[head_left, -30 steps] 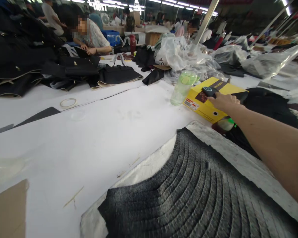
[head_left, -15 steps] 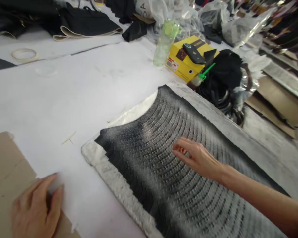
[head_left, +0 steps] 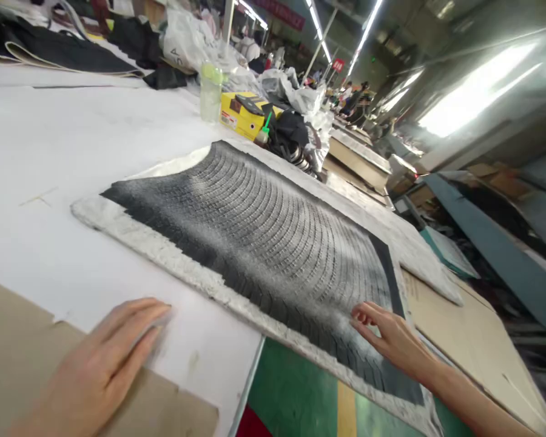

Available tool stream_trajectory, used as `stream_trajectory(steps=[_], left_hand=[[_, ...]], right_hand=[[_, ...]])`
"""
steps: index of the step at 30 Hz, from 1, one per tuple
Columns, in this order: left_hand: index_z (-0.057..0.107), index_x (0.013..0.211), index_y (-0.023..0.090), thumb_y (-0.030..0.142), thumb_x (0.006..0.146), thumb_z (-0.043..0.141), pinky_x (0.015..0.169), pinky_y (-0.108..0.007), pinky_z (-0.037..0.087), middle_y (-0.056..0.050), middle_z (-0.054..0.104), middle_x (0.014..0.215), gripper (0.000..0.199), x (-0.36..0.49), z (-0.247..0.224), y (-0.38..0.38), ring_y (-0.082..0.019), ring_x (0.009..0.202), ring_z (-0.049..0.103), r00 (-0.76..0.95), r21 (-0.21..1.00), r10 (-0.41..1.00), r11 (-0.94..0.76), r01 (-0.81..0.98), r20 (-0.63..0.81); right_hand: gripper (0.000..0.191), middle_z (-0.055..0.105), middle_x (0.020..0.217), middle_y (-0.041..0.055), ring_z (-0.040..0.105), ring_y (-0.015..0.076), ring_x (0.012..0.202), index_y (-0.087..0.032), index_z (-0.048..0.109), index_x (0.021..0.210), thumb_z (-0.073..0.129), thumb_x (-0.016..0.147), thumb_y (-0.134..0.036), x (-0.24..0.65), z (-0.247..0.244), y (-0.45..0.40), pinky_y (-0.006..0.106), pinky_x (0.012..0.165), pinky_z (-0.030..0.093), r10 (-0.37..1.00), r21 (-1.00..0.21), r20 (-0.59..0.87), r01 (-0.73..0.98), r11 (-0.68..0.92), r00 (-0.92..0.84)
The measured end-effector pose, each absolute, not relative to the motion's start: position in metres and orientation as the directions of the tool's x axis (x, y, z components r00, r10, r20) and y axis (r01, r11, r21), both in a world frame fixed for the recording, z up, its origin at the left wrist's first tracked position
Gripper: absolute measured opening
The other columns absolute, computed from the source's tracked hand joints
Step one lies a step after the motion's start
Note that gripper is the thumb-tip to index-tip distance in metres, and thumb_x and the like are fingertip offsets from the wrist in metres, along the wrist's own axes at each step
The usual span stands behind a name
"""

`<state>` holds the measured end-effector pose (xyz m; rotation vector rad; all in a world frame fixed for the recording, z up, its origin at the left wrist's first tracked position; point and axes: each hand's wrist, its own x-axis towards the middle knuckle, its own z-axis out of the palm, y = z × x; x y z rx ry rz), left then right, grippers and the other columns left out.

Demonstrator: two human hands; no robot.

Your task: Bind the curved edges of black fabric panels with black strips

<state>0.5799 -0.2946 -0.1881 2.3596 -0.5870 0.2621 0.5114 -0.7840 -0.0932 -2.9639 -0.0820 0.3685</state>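
Overlapping pieces [head_left: 273, 224] on board [head_left: 97, 212], box [head_left: 237, 119] behind

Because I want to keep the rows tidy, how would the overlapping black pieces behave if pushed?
The overlapping black pieces would probably slide out of line, since they lie fanned with no visible fastening. Only thin edges show, so each is probably light. Pushed toward the near side, some might fall, since the pale board leaves little margin there.

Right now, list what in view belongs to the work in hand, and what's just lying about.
Probably part of the work:
overlapping dark-grey ridged sheets, by the right hand
flat, mottled whitish board beneath
flat tan sheet near the left hand (less certain)

Probably lying about:
yellow cardboard box
flat black object on it
translucent pale-green bottle
crumpled clear plastic bags
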Motion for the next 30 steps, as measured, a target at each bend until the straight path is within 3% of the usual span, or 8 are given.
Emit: stream_trajectory(steps=[4, 8, 10, 13, 16, 20, 26, 30], left_hand=[[0.055, 0.121, 0.03, 0.027, 0.094, 0.045, 0.09, -0.023, 0.052, 0.001, 0.06, 0.118, 0.03, 0.539, -0.166, -0.365, -0.015, 0.104, 0.061, 0.708, 0.511, -0.562, -0.497, -0.702, 0.427], [0.054, 0.122, 0.025, 0.017, 0.095, 0.039, 0.094, -0.029, 0.052, -0.004, 0.06, 0.118, 0.033, 0.492, -0.142, -0.441, -0.016, 0.106, 0.059, 0.656, 0.54, -0.628, -0.41, -0.736, 0.419], [0.054, 0.124, 0.024, 0.013, 0.094, 0.039, 0.098, -0.032, 0.05, -0.005, 0.058, 0.12, 0.035, 0.47, -0.132, -0.48, -0.017, 0.11, 0.056, 0.609, 0.549, -0.682, -0.351, -0.758, 0.405], [0.053, 0.125, 0.022, 0.009, 0.092, 0.041, 0.101, -0.035, 0.046, -0.005, 0.057, 0.122, 0.037, 0.445, -0.118, -0.533, -0.019, 0.113, 0.053, 0.495, 0.53, -0.773, -0.246, -0.811, 0.398], [0.05, 0.128, 0.021, 0.007, 0.091, 0.042, 0.105, -0.037, 0.042, -0.004, 0.056, 0.126, 0.04, 0.431, -0.112, -0.577, -0.019, 0.116, 0.049, 0.43, 0.48, -0.811, -0.215, -0.851, 0.398], [0.049, 0.128, 0.019, 0.007, 0.091, 0.042, 0.101, -0.038, 0.043, -0.004, 0.055, 0.13, 0.04, 0.429, -0.123, -0.614, -0.021, 0.116, 0.048, 0.434, 0.381, -0.833, -0.298, -0.875, 0.344], [0.048, 0.129, 0.02, 0.021, 0.096, 0.044, 0.094, -0.041, 0.043, -0.003, 0.055, 0.131, 0.033, 0.43, -0.15, -0.631, -0.024, 0.116, 0.047, 0.418, 0.248, -0.854, -0.352, -0.903, 0.311], [0.05, 0.126, 0.02, 0.026, 0.095, 0.047, 0.096, -0.042, 0.041, -0.002, 0.054, 0.132, 0.032, 0.427, -0.155, -0.636, -0.025, 0.12, 0.044, 0.414, 0.198, -0.847, -0.366, -0.909, 0.334]], right_hand=[[0.019, 0.056, 0.095, 0.0043, 0.057, 0.0214, 0.088, -0.023, 0.05, 0.098, 0.05, 0.092, -0.041, 0.449, -0.105, -0.811, 0.037, 0.077, 0.046, 0.029, -0.134, -0.133, 0.011, -0.991, 0.991], [0.025, 0.05, 0.112, 0.0072, 0.053, 0.0233, 0.1, -0.025, 0.049, 0.108, 0.056, 0.089, -0.041, 0.408, -0.107, -0.821, 0.042, 0.089, 0.044, 0.005, -0.18, 0.104, 0.024, -0.983, 0.995], [0.026, 0.046, 0.117, 0.0072, 0.051, 0.023, 0.105, -0.026, 0.049, 0.111, 0.055, 0.09, -0.039, 0.397, -0.109, -0.823, 0.042, 0.092, 0.043, -0.023, -0.3, 0.185, 0.035, -0.953, 0.982], [0.018, 0.045, 0.115, 0.0056, 0.051, 0.0201, 0.104, -0.026, 0.049, 0.108, 0.05, 0.091, -0.031, 0.394, -0.117, -0.824, 0.037, 0.089, 0.048, -0.031, -0.576, 0.198, 0.091, -0.812, 0.98], [0.015, 0.045, 0.112, 0.0044, 0.051, 0.0183, 0.104, -0.025, 0.05, 0.103, 0.047, 0.089, -0.022, 0.395, -0.126, -0.825, 0.032, 0.085, 0.05, -0.033, -0.692, 0.224, 0.135, -0.709, 0.974], [0.017, 0.048, 0.106, 0.0039, 0.052, 0.0184, 0.098, -0.023, 0.05, 0.1, 0.049, 0.084, -0.017, 0.389, -0.127, -0.832, 0.032, 0.079, 0.048, -0.018, -0.634, 0.258, 0.155, -0.758, 0.966], [0.019, 0.052, 0.096, 0.0055, 0.052, 0.0231, 0.091, -0.02, 0.052, 0.098, 0.06, 0.082, -0.026, 0.373, -0.121, -0.845, 0.038, 0.08, 0.043, 0.055, -0.301, 0.102, 0.084, -0.95, 0.993], [0.006, 0.053, 0.09, 0.0059, 0.051, 0.0209, 0.084, -0.018, 0.053, 0.089, 0.051, 0.084, -0.017, 0.376, -0.12, -0.851, 0.033, 0.073, 0.039, 0.102, -0.286, 0.038, 0.109, -0.952, 0.994]])
